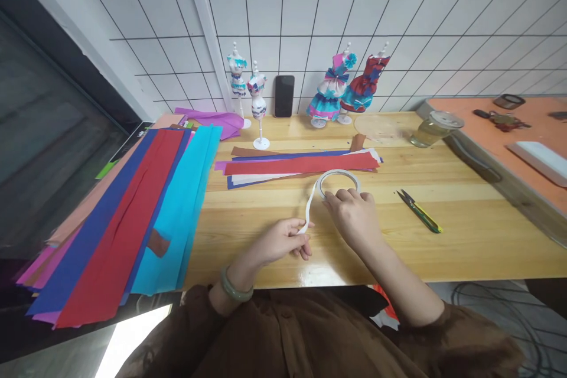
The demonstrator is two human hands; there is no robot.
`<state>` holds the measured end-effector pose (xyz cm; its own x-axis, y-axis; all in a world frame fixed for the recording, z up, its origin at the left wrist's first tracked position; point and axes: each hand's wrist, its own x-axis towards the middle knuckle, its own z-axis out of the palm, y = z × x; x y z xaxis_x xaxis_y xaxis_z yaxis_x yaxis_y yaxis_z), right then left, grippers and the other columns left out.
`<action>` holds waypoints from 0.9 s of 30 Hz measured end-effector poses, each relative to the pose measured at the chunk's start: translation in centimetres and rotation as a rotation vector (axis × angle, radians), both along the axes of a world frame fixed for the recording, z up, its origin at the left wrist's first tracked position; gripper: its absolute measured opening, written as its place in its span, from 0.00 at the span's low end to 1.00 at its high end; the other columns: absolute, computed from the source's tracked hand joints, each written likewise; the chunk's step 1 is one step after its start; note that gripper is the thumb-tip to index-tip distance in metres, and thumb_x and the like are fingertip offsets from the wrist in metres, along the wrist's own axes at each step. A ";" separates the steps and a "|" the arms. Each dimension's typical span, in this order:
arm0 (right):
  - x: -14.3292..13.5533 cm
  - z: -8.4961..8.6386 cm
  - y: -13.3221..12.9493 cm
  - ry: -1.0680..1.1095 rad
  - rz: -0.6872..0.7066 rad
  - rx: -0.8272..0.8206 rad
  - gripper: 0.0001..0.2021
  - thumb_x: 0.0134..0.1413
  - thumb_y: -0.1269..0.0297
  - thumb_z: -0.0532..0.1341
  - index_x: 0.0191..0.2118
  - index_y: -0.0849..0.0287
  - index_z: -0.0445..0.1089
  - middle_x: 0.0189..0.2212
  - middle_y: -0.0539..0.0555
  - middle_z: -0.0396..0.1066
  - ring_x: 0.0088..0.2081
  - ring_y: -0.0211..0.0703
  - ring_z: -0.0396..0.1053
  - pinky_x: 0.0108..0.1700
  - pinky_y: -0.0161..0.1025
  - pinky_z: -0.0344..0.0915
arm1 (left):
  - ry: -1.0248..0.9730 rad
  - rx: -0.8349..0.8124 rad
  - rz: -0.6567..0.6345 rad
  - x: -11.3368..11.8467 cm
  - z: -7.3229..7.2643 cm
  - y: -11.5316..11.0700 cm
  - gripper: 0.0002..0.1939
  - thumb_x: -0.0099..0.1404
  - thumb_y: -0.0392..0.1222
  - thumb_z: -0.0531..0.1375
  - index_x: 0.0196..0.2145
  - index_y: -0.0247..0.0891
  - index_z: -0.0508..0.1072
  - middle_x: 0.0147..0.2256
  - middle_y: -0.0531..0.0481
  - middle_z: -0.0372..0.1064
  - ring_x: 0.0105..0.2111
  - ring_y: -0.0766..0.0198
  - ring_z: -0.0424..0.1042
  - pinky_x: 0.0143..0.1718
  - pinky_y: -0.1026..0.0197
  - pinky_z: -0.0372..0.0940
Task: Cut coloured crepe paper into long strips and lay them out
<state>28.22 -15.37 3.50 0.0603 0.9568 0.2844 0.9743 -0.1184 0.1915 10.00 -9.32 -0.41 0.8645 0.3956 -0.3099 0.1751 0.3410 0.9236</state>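
Note:
My right hand [354, 215] is closed on the near rim of a roll of white tape [338, 172], held tilted above the table. A loose length of tape [308, 208] runs from the roll down to my left hand [281, 240]. The tape's free end is pinched between thumb and fingers there. Just beyond the roll lies a low pile of narrow crepe paper strips [301, 163], red on top with white, blue, brown and purple ones beneath. To the right of my right hand, thread snips [420, 211] with green-yellow handles rest on the wood.
Wide crepe paper sheets [121, 207] cover the table's left end and overhang its front edge. Two small mannequins [258, 103] and two paper-dressed ones [330, 91] stand along the tiled wall, with a phone [284, 96] between them. A lidded glass cup [432, 130] stands at right.

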 end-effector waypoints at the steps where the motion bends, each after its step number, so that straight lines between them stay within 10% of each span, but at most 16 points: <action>1: 0.3 -0.2 0.0 0.006 -0.025 -0.008 0.10 0.59 0.66 0.52 0.34 0.60 0.70 0.25 0.56 0.69 0.31 0.45 0.62 0.31 0.40 0.41 | 0.006 -0.002 -0.012 -0.1 -0.1 -0.2 0.24 0.59 0.50 0.57 0.49 0.31 0.64 0.25 0.48 0.71 0.23 0.68 0.70 0.26 0.66 0.61; 19: 1.6 -0.2 -0.6 0.325 -0.478 -0.303 0.18 0.58 0.55 0.50 0.49 0.56 0.66 0.34 0.57 0.74 0.37 0.49 0.70 0.33 0.39 0.55 | 0.033 -0.272 0.078 -1.6 -0.4 -1.2 0.30 0.60 0.51 0.56 0.53 0.27 0.60 0.22 0.47 0.70 0.18 0.69 0.66 0.23 0.65 0.59; 27: 1.7 -0.5 -1.1 0.334 -0.505 -0.377 0.16 0.59 0.57 0.49 0.34 0.53 0.73 0.33 0.56 0.74 0.37 0.48 0.70 0.36 0.41 0.58 | 0.091 -0.210 0.066 -1.1 -1.0 -1.3 0.29 0.62 0.49 0.52 0.55 0.28 0.57 0.19 0.49 0.69 0.16 0.69 0.66 0.19 0.68 0.56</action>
<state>29.92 -16.45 2.96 0.5482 0.8187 -0.1709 0.8318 -0.5551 0.0091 8.89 -10.62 -1.39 0.8038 0.3692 -0.4665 0.2251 0.5372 0.8129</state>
